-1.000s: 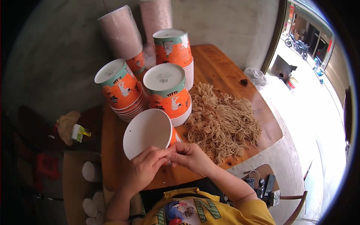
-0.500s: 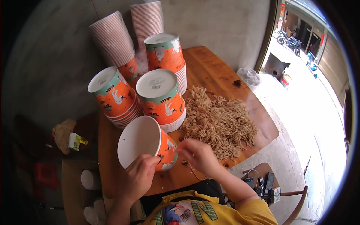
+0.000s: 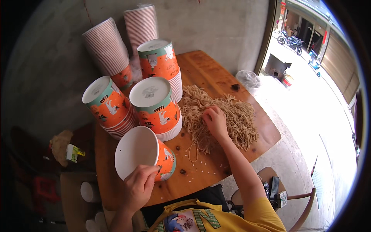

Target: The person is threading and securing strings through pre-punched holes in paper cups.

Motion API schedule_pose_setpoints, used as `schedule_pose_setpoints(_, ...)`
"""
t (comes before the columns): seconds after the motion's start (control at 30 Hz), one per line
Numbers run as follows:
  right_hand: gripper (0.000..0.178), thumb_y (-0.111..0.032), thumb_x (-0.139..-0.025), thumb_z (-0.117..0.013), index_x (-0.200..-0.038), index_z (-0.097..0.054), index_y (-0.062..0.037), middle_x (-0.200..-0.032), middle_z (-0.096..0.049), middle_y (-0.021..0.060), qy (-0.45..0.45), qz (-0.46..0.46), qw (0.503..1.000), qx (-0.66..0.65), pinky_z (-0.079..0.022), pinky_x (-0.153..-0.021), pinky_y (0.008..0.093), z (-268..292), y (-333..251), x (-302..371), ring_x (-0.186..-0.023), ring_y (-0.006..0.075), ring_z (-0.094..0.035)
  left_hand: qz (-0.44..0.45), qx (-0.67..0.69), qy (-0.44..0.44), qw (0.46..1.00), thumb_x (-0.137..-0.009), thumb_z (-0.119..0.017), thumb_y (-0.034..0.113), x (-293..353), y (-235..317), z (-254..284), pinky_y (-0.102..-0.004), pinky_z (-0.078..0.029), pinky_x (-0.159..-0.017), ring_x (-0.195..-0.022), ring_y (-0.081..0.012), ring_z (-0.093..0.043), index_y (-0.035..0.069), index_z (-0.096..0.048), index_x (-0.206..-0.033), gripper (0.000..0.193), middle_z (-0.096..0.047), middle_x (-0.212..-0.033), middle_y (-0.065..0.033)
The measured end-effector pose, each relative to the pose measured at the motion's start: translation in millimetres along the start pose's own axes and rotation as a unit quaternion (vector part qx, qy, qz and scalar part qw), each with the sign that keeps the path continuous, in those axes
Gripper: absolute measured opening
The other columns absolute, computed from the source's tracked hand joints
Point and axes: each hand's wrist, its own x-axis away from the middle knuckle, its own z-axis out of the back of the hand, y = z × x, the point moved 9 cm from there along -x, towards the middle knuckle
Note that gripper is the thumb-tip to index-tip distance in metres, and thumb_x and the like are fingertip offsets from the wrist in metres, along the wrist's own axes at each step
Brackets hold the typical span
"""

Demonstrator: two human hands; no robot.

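Observation:
A paper bucket (image 3: 167, 157) printed in orange and green lies tipped on the table, its white mouth facing me and a small dark hole near the rim. My left hand (image 3: 141, 181) is closed at the bucket's near rim, thumb and forefinger pinching it. Over the pile of tan cords (image 3: 239, 116), my right hand (image 3: 215, 120) has its fingers curled and closed among the strands. How many cords it grips is hidden. A loose cord end hangs from the pile's near side onto the wood.
Upside-down bucket stacks (image 3: 156, 110) stand behind the tipped bucket, with taller wrapped stacks (image 3: 106, 46) against the wall. Small white dots and dark bits lie on the wooden table (image 3: 193, 65). A stool (image 3: 266, 176) holding small devices is at right. White cups sit in a box (image 3: 71, 185) at lower left.
My right hand has left the bucket's side and reached away to the cord pile. My left hand stays at the bucket's rim. The whole view has shifted slightly.

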Motion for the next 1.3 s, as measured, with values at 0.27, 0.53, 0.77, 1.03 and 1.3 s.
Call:
schedule_pose_setpoints(0.27,0.008,-0.006,-0.087,-0.066,-0.093,-0.062,-0.0020,-0.079,-0.056,0.0101,-0.153,-0.001,0.927,-0.342,-0.049,-0.061,0.0311,16.2,-151.2,59.8,-0.068,0.0226,-0.056,0.215,0.162,0.022,0.963,-0.087,-0.063,-0.001,12.0,-43.9,0.5,-0.0305,-0.052,-0.078,-0.086,-0.0181,-0.065,0.001,-0.053,-0.122,0.037,-0.066,-0.100,-0.0122)
schedule_pose_setpoints(0.53,0.009,-0.008,-0.088,-0.067,-0.093,-0.061,-0.0036,-0.084,-0.059,0.0098,-0.183,0.018,0.903,-0.389,-0.052,-0.058,0.0332,6.6,-208.8,74.1,-0.070,0.0238,-0.064,0.237,0.155,-0.016,0.959,-0.089,-0.059,-0.001,11.7,-38.7,4.5,-0.0289,-0.052,-0.081,-0.094,-0.0160,-0.064,0.001,-0.055,-0.129,0.040,-0.066,-0.106,-0.0094)
schedule_pose_setpoints(0.77,0.009,-0.007,-0.087,-0.065,-0.090,-0.057,-0.0015,-0.081,-0.059,0.0094,-0.210,-0.045,0.864,-0.455,-0.052,-0.061,0.0323,-6.4,-206.7,74.6,-0.069,0.0232,-0.062,0.262,0.211,-0.027,0.941,-0.088,-0.055,-0.002,16.9,-37.7,2.2,-0.0270,-0.047,-0.088,-0.097,-0.0113,-0.058,-0.002,-0.053,-0.131,0.043,-0.063,-0.107,-0.0055)
schedule_pose_setpoints(1.03,0.008,-0.005,-0.091,-0.061,-0.090,-0.056,0.0016,-0.082,-0.061,0.0066,-0.246,-0.039,0.862,-0.441,-0.051,-0.063,0.0259,-5.9,-208.8,69.1,-0.070,0.0099,-0.062,0.229,0.188,-0.036,0.954,-0.088,-0.058,0.000,19.0,-38.2,1.6,-0.0280,-0.051,-0.082,-0.099,-0.0152,-0.063,0.003,-0.053,-0.131,0.044,-0.063,-0.112,-0.0089)
schedule_pose_setpoints(1.3,0.013,-0.014,-0.090,-0.063,-0.092,-0.055,-0.0031,-0.082,-0.064,0.0138,-0.294,-0.031,0.877,-0.380,-0.052,-0.065,0.0407,5.0,-204.9,69.1,-0.073,0.0339,-0.064,0.289,0.319,-0.072,0.900,-0.099,-0.051,0.005,17.0,-44.8,-13.7,-0.0247,-0.048,-0.086,-0.097,-0.0117,-0.059,-0.001,-0.058,-0.118,0.020,-0.062,-0.107,-0.0058)
